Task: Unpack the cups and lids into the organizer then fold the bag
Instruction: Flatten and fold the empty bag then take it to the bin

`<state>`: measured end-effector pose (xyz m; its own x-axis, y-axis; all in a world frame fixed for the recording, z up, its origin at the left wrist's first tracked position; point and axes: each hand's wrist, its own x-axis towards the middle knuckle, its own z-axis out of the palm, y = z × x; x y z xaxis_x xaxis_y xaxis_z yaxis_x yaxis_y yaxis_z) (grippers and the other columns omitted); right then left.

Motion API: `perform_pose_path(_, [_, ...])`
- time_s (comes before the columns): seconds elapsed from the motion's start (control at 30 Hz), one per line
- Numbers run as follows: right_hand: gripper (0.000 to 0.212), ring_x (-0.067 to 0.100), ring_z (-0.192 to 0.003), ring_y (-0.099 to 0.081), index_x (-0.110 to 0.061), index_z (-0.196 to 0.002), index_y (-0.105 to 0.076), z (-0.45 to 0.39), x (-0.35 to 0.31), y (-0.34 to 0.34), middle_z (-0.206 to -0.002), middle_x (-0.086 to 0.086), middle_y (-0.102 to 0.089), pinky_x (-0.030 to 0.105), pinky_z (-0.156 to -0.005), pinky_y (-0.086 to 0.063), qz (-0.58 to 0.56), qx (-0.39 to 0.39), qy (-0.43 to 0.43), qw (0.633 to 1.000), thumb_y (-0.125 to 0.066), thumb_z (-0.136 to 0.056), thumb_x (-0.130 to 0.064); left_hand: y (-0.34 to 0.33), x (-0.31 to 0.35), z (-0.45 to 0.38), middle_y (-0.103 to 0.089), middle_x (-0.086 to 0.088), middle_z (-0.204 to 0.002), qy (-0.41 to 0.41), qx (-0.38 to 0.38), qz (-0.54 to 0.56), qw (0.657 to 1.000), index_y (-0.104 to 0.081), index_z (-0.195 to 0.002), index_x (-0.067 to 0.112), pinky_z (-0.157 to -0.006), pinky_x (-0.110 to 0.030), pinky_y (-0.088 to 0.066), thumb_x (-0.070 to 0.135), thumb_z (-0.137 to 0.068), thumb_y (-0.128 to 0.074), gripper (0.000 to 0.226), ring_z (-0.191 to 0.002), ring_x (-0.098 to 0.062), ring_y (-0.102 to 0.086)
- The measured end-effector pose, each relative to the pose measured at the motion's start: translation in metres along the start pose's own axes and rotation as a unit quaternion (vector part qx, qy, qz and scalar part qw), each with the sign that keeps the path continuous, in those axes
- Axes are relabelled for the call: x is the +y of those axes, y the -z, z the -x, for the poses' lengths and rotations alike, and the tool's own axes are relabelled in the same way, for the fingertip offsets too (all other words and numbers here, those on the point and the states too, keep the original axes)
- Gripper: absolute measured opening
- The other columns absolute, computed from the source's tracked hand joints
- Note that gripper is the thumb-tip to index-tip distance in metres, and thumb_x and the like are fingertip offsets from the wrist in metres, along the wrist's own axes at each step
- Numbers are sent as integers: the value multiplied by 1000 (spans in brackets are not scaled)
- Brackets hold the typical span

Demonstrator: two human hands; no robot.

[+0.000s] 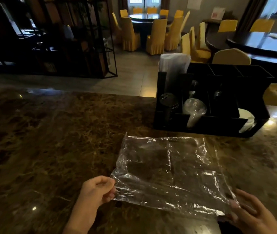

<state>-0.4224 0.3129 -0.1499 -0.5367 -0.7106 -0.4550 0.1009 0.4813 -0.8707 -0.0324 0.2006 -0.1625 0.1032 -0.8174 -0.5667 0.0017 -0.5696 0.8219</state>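
A clear plastic bag (pixel 169 169) lies flat and empty on the marble counter (pixel 50 141). My left hand (pixel 95 191) pinches its near left corner. My right hand (pixel 250 211) grips its near right corner. Beyond the bag stands a black organizer (pixel 210 122). Its front compartments hold a stack of black lids (pixel 168 102), a stack of clear cups (pixel 194 110) lying on its side, and white lids (pixel 246 117) at the right. A tall sleeve of white cups (pixel 173 68) stands upright in the back left compartment.
The counter's far edge runs behind the organizer, with tiled floor beyond. Farther back are a dark metal shelf (pixel 70 48), round tables and yellow-covered chairs (pixel 156 38). Open counter surface stretches to the left of the bag.
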Motion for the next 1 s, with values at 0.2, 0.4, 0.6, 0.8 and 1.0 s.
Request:
perform_pose_path(0.2, [32,16,-77,-67,-12,-119,-63,-18,-62,-12,-108,15,-68,28,-64,-53,300,39,232,924,-68,-88,-5,-1,-4,0,-69,-9,-62,-33,-38,-71,996,-76,-78,7,-44,-23,-43,12,-92,-68,17,-49,-13,-58])
perform_pose_path(0.4, [25,11,-96,-65,-16,-115,-69,-52,-138,-137,-107,-2,-70,23,-81,-54,403,-168,381,815,-59,-94,-8,-13,-8,1,-68,-10,-57,-36,-48,-73,996,-72,-79,0,-39,-22,-41,5,-90,-70,12,-44,-13,-56])
perform_pose_path(0.6, [21,14,-85,-66,-9,-96,-75,-95,-147,-217,-87,-1,-72,29,-78,-47,473,-322,284,770,-56,-96,-19,-12,-9,1,-69,-9,-59,-42,-51,-80,995,-71,-80,-2,-38,-21,-40,8,-90,-71,14,-44,-14,-56])
perform_pose_path(0.8, [25,11,-62,-59,4,-94,-71,-99,-148,-232,-75,8,-69,23,-59,-49,429,-402,222,778,-61,-95,-19,-11,-10,1,-71,-7,-59,-57,-52,-83,994,-72,-80,1,-38,-21,-39,10,-89,-72,13,-43,-13,-57])
perform_pose_path(1.0, [11,9,-67,-63,-11,-82,-71,-97,-151,-231,-73,1,-67,23,-62,-51,333,-461,190,801,-65,-91,-11,-9,-12,1,-71,-7,-61,-48,-47,-67,996,-73,-82,2,-39,-21,-40,12,-89,-72,12,-44,-12,-57])
